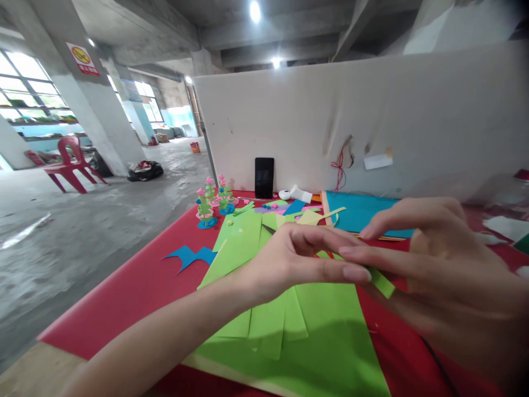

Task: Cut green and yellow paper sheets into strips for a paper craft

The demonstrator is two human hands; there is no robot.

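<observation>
My left hand point(306, 256) reaches in from the lower left, its thumb and fingers closed together. A small green paper strip point(382, 283) sticks out past its thumb tip, with its other end hidden among the fingers. My right hand point(438, 264) comes from the right, and its fingertips meet those of my left hand at the strip. Its thumb side is partly hidden. Below both hands lie green paper sheets point(330, 325) with several cut strips on top. Scissors show a dark blade tip point(268, 229) behind my left hand, and part of their red handle point(324, 255) shows under it.
Small paper trees point(205, 209) with pink tops stand on blue bases at the table's left edge. Blue paper scraps point(192, 256) lie nearby. A black phone point(264, 177) leans on the white partition point(297, 121). Blue sheets point(359, 212) lie at the back right of the red table point(136, 292).
</observation>
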